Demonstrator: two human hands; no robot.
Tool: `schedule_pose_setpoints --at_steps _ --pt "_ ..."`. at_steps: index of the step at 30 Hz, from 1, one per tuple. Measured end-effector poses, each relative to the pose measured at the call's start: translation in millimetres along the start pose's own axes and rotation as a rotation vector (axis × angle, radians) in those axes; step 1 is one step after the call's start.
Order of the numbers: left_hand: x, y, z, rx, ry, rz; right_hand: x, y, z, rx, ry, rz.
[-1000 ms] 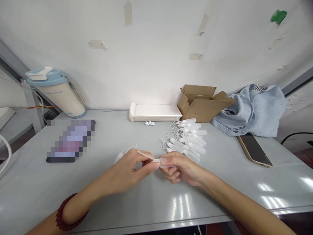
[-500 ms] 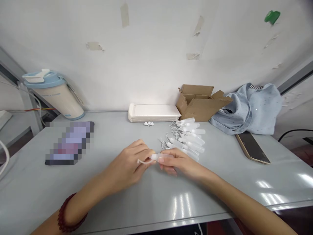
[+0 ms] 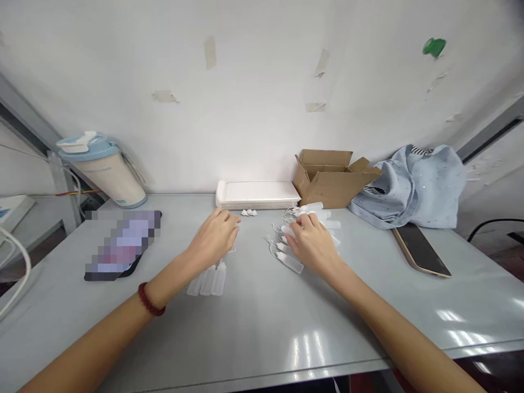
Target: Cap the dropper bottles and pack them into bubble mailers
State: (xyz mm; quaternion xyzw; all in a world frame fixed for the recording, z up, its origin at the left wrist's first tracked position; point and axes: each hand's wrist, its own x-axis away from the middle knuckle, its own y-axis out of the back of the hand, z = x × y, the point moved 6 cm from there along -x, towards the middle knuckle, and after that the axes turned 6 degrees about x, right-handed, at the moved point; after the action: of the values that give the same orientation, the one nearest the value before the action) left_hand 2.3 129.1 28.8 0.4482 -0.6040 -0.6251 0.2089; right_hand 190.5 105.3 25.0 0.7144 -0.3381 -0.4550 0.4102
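My left hand (image 3: 216, 233) hovers over the table with its fingers loosely bent and thumb apart, nothing visible in it. Just below it, three clear plastic dropper bottles (image 3: 207, 281) lie side by side, their upper ends partly covered by the hand. My right hand (image 3: 315, 240) reaches over a pile of similar bottles, thumb and fingers spread around them. One bottle (image 3: 290, 262) lies in front of that hand, its thin white cap strap curling left. Several others are partly hidden beneath the fingers.
Small white caps (image 3: 249, 213) lie before a stack of white trays (image 3: 260, 192). An open cardboard box (image 3: 341, 188) and blue cloth bag (image 3: 426, 185) stand at the back right, near a phone (image 3: 421, 251). At left are a tumbler (image 3: 112, 177) and a pixelated device (image 3: 123, 243).
Both hands held one dropper bottle together at the middle; now they are apart. The left moved left and away, the right reached to the pile. Three bottles at left have come into view.
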Motion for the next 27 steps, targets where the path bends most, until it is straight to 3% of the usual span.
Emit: schedule_pose_setpoints --at_steps 5,9,15,27 --pt "-33.5 -14.3 1.9 -0.17 -0.083 0.027 1.7 0.8 3.3 0.047 -0.001 0.022" --pt "-44.8 -26.1 0.6 -0.25 -0.119 0.053 2.0 0.5 4.3 0.053 0.003 0.042" --pt "-45.7 -35.2 -0.5 -0.286 -0.125 0.096 1.4 -0.1 4.0 0.053 -0.015 0.06" --pt "-35.5 -24.9 26.2 -0.241 0.1 0.16 2.0 -1.7 6.5 0.053 -0.006 0.071"
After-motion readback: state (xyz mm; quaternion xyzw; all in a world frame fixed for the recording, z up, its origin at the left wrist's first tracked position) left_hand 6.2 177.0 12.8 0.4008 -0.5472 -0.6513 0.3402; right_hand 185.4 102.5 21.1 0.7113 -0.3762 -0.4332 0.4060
